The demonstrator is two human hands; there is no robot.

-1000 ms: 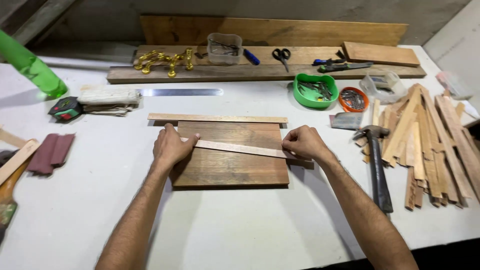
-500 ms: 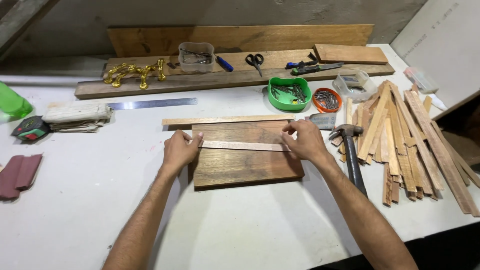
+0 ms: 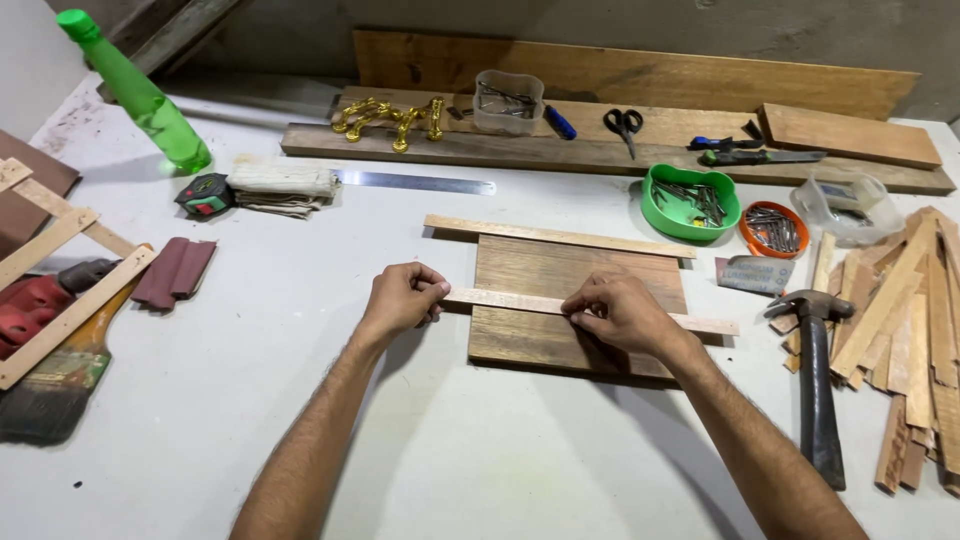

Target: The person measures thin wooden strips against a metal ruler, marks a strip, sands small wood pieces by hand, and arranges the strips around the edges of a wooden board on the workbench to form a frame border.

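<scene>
Place: woodworking workshop, my bench.
Surface: white worktable, scuffed.
Tools: hammer, scissors, steel ruler, paintbrush.
Stock: planks against wall, wood strips piled.
Fasteners: nails in green bowl.

Both forearms reach forward, left hand curled, right hand pinching with fingertips.
</scene>
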